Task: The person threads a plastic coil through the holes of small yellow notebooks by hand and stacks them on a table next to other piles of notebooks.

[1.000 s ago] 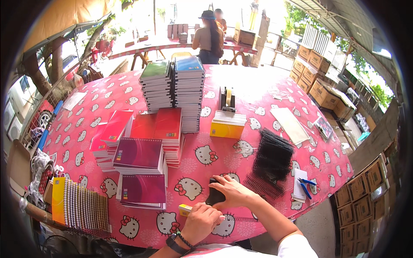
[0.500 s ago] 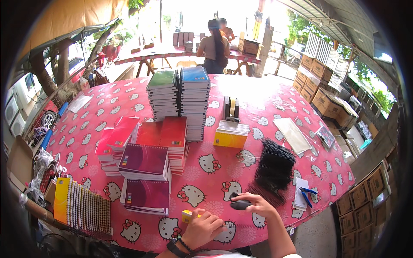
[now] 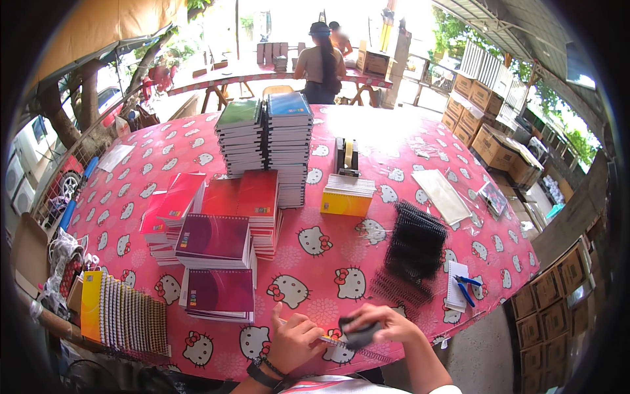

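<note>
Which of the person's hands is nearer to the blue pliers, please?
Right. The right hand, holding a black object, is left of and below the pliers in view; the left hand is farther left.

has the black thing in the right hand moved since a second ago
Yes: the black object, held in the right hand, is now farther right of the purple notebooks and nearer the person's body.

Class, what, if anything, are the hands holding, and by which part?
The right hand grips a rounded black object by its upper side. The left hand covers a small yellow-edged notebook with a spiral coil, hiding the exact hold.
</note>
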A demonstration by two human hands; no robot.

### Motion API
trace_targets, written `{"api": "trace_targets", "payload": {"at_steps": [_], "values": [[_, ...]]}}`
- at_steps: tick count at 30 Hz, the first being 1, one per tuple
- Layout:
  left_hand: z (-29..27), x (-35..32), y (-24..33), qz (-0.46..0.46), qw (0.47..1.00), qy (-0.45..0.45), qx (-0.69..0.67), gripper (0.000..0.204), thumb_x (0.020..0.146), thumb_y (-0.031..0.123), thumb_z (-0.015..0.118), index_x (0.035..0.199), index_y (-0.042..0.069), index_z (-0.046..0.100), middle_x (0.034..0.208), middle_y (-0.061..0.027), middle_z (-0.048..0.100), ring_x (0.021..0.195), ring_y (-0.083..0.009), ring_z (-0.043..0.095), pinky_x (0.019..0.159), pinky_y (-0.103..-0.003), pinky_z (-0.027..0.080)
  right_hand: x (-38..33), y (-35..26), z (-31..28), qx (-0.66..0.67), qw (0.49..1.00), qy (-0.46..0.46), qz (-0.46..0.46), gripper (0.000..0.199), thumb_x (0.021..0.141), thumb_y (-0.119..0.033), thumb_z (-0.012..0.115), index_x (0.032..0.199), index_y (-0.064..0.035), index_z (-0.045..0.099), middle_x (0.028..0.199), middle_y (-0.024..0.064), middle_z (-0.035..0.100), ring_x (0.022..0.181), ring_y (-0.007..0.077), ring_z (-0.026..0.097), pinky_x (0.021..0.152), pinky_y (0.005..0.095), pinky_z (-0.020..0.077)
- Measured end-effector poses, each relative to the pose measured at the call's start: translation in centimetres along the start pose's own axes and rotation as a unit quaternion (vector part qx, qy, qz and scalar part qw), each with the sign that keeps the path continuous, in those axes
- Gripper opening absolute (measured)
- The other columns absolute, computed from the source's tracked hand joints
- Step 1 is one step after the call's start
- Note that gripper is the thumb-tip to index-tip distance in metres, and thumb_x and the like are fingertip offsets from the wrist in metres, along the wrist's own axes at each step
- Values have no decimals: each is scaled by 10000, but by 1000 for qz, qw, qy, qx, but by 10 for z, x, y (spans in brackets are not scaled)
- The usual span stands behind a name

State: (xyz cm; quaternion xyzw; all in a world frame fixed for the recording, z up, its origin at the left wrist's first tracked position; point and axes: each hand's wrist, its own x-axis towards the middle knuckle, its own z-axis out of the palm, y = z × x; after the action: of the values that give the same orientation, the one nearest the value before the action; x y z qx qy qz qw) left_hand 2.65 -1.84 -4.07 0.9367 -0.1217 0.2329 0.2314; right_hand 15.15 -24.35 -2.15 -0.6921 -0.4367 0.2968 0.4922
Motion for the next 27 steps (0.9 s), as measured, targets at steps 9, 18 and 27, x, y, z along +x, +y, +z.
{"api": "trace_targets", "payload": {"at_steps": [9, 18, 27], "values": [[-3, -3, 7, -68, 997, -8, -27, 536, 646, 388, 772, 1126, 203, 625, 727, 77, 591, 804, -100, 572, 1050, -605, 135, 6, -26, 6, 57, 995, -61, -46, 655, 662, -600, 711, 1079, -95, 704, 1175, 192, 597, 1106, 299, 527, 944, 424, 400], [-5, -2, 2, -78, 997, -12, -2, 852, 612, 383, 815, 1342, 140, 449, 836, 23, 611, 840, -140, 593, 1088, -562, 110, 18, -14, 5, -94, 995, -4, 36, 651, 678, -578, 715, 1104, -87, 689, 1134, 188, 614, 1056, 307, 540, 933, 424, 393], [11, -27, -26, -257, 793, 6, -553, 480, 724, -85, 715, 1103, 71, 465, 910, -13, 507, 855, -87, 515, 783, -230, 444, 22, -1, 8, -38, 999, -34, 9, 537, 750, -440, 713, 1161, -100, 646, 1164, 160, 601, 1103, 294, 507, 975, 417, 370]]}}
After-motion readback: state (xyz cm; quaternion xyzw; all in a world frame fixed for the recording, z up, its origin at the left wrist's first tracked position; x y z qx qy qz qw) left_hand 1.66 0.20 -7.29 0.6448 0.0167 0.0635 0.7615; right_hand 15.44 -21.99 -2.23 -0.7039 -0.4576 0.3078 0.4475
